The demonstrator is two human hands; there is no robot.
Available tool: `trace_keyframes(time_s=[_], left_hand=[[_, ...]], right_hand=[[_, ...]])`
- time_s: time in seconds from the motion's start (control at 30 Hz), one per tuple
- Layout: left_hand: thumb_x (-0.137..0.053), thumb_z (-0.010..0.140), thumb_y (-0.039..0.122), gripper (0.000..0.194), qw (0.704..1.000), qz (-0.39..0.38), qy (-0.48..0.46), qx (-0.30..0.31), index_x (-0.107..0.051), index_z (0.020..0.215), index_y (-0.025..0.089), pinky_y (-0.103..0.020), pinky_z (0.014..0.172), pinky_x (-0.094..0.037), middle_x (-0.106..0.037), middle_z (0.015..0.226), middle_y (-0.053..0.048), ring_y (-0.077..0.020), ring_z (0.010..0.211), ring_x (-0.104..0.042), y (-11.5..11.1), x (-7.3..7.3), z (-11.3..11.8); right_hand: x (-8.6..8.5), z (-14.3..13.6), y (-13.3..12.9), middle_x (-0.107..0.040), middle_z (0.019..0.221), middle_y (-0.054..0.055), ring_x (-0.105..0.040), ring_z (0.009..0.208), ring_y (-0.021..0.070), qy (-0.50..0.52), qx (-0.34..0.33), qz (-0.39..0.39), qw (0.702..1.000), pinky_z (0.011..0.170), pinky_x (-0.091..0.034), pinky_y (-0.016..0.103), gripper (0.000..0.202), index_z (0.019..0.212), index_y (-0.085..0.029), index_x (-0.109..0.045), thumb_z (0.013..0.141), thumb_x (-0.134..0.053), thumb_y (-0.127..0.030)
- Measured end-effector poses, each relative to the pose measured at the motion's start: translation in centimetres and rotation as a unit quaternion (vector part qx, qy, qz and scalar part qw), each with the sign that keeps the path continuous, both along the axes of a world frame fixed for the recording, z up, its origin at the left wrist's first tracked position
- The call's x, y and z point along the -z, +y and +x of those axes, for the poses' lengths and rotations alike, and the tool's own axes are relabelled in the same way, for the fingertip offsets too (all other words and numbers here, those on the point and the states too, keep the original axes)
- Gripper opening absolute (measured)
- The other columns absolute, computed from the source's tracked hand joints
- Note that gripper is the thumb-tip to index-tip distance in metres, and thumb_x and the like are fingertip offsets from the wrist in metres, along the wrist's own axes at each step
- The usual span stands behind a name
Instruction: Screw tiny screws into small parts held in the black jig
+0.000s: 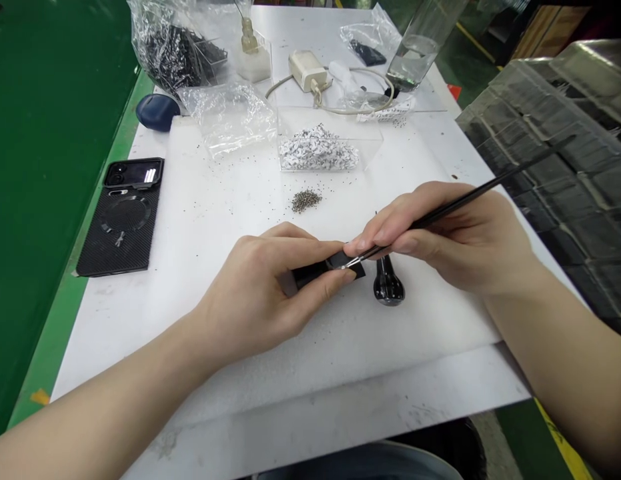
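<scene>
My left hand [270, 283] pinches a small black rectangular part [357, 270] between thumb and forefinger, just above the white mat. In my right hand [455, 240] is a pair of black tweezers [470, 195], held like a pen, their bright tips meeting the part by the left thumb. A tiny light piece seems to sit at the tips, too small to name. Below the right fingers lies a glossy black tool with a rounded knob handle [389, 287]; its far end is hidden behind the hand. Beyond both hands is a pile of tiny metal pieces [306, 200].
A clear tray [367, 143] holds many small white pieces. Farther back are a bag of black parts [175, 57], a dispensing bottle [254, 60], a charger [307, 70] and a glass of liquid [415, 57]. A phone [120, 220] lies left; stacked bins [565, 147] stand right.
</scene>
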State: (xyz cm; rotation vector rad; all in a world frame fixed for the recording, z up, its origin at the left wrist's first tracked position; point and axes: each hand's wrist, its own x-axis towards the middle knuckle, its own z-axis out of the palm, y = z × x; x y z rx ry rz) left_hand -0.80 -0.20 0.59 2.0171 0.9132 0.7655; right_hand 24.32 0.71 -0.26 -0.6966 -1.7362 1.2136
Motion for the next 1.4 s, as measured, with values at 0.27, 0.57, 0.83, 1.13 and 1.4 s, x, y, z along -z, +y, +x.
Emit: trace_keyframes(time_s=[0.27,0.57,0.83,1.13,1.4], left_hand=[[-0.074,0.096,0.028,0.017,1.000,0.016,-0.006,0.002,-0.083,0.110,0.028,-0.029,0.082,-0.062,-0.085,0.104,0.001,-0.0189,0.094,-0.078,0.09,0.23,0.07],[-0.074,0.096,0.026,0.017,1.000,0.016,-0.002,0.002,-0.083,0.110,0.026,-0.029,0.082,-0.062,-0.085,0.103,0.001,-0.0180,0.092,-0.078,0.10,0.12,0.11],[-0.074,0.096,0.027,0.017,1.000,0.009,0.000,0.002,-0.083,0.110,0.027,-0.029,0.082,-0.061,-0.084,0.104,0.001,-0.0180,0.093,-0.078,0.19,0.25,0.20],[-0.075,0.095,0.028,0.015,1.000,0.006,-0.003,0.001,-0.083,0.108,0.029,-0.031,0.083,-0.063,-0.084,0.103,0.001,-0.0192,0.093,-0.078,0.17,0.15,0.06],[-0.074,0.096,0.027,0.015,1.000,0.002,0.001,0.000,-0.083,0.107,0.029,-0.030,0.082,-0.062,-0.085,0.104,0.001,-0.0192,0.093,-0.078,0.08,0.04,0.16]], right_hand=[[0.19,0.05,0.22,-0.084,0.103,0.002,-0.081,0.097,0.0202,-0.004,-0.009,0.019,1.000,0.091,-0.068,0.034,0.023,0.109,-0.029,-0.082,0.093,-0.076,-0.013],[0.13,0.03,0.06,-0.084,0.100,0.004,-0.081,0.096,0.0212,-0.014,0.007,0.016,1.000,0.092,-0.066,0.035,0.017,0.106,-0.028,-0.083,0.093,-0.079,-0.018],[0.24,0.05,0.22,-0.084,0.102,0.004,-0.081,0.097,0.0204,0.005,-0.010,0.017,1.000,0.090,-0.067,0.032,0.022,0.109,-0.027,-0.082,0.094,-0.076,-0.012],[0.12,-0.02,0.12,-0.084,0.102,0.003,-0.081,0.097,0.0200,-0.006,-0.003,0.014,1.000,0.090,-0.068,0.033,0.019,0.107,-0.029,-0.082,0.094,-0.077,-0.016],[0.09,0.07,0.13,-0.084,0.102,0.003,-0.081,0.097,0.0208,-0.018,0.000,0.025,1.000,0.090,-0.067,0.035,0.020,0.107,-0.029,-0.082,0.094,-0.077,-0.016]])
